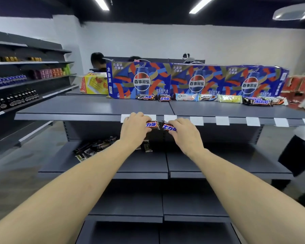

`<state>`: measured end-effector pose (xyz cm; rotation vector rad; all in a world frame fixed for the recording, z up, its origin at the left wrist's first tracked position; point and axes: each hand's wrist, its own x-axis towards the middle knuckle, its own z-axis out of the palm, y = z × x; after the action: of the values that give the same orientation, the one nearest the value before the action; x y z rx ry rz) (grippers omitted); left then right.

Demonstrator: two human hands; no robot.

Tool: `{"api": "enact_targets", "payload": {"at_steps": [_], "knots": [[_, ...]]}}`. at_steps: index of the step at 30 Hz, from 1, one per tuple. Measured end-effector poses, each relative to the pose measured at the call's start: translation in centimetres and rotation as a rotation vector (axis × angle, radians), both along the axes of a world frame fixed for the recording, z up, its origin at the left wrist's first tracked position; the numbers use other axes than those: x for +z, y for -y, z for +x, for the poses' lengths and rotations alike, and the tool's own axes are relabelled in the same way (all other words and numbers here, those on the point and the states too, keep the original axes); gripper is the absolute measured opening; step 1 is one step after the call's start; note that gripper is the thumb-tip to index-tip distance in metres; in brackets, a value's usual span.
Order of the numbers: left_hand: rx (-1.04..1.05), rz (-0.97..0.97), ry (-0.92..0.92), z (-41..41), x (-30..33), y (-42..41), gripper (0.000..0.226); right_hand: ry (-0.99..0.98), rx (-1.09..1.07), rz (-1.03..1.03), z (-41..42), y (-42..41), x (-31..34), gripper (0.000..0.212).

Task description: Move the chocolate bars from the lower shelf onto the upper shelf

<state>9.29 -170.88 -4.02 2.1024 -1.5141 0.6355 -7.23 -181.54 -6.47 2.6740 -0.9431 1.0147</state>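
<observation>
A grey upper shelf (pixel 95 107) backed by Pepsi cartons (pixel 139 80) already carries a row of chocolate bars (pixel 209 98), while the lower shelf (pixel 102 166) keeps a few dark bars (pixel 95 146). Between the two levels, the left hand (pixel 133 131) and right hand (pixel 186 136) each grip one Snickers bar (pixel 151 124), (pixel 167 127), raised at the upper shelf's front edge, apparently to join that row

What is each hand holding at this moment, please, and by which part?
The left hand grips a Snickers bar by its left end; the right hand grips another Snickers bar by its right end. Both are just below the upper shelf edge.
</observation>
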Motion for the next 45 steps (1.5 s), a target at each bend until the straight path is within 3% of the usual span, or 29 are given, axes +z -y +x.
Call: {"api": "enact_targets", "payload": {"at_steps": [28,45], "knots": [[0.016,-0.117,-0.050,6.4,3.7,16.0,0.037,-0.134,-0.025,0.109,9.9,17.1,5.4,0.038],[0.135,-0.042,-0.094,9.3,3.4,23.2,0.036,-0.032,0.055,0.282,15.6,26.4,4.8,0.046]]}}
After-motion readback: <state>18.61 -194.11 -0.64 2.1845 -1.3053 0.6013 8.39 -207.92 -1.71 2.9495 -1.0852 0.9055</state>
